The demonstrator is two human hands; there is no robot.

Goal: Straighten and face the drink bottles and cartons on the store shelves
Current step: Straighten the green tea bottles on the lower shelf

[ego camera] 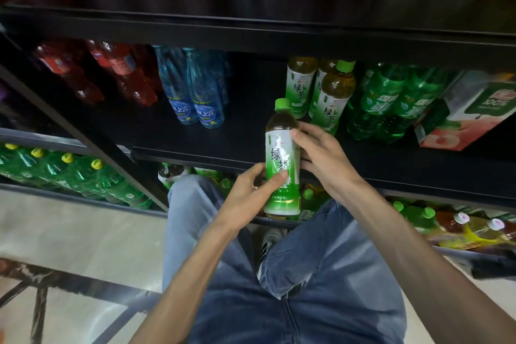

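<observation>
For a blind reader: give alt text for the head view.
Both hands, left and right, hold a green tea bottle upright before a dark shelf of matching bottles, blue water bottles and a juice carton.

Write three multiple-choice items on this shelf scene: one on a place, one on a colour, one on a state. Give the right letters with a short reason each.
1. Where do the blue bottles stand on the middle shelf?
A. Left of the green tea bottles on the shelf
B. Right of the peach carton
C. On the floor

2. What colour is the cap of the held tea bottle?
A. Red
B. Green
C. White

3. How is the held tea bottle handled?
A. It lies alone on the shelf
B. One hand pinches its cap
C. Both hands hold its body

Key: 1 A, the blue bottles stand left of the shelved green tea bottles, with the peach carton far right. 2 B, the cap is bright green. 3 C, the left hand grips its lower label and the right hand wraps round its side.
</observation>
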